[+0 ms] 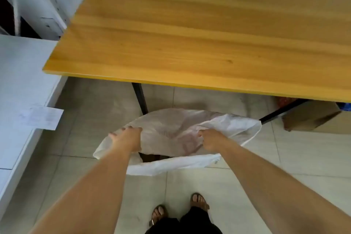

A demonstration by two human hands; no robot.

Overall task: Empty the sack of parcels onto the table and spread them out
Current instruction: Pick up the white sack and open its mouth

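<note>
Sack of thin, limp white plastic sags on the floor below the tabletop's near edge; left hand and right hand clutch its mouth. Probably heavy, needing bottom support.

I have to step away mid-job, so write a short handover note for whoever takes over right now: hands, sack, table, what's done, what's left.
Left hand: grips the rim of the white woven plastic sack on its left side.
Right hand: grips the rim further right.
Sack: low over the tiled floor, in front of the long yellow wooden table, below its near edge. Its contents cannot be seen clearly.
Done: sack is in both hands.
Left: lift it onto the table, tip the parcels out, spread them. No parcels lie on the visible tabletop yet.
</note>
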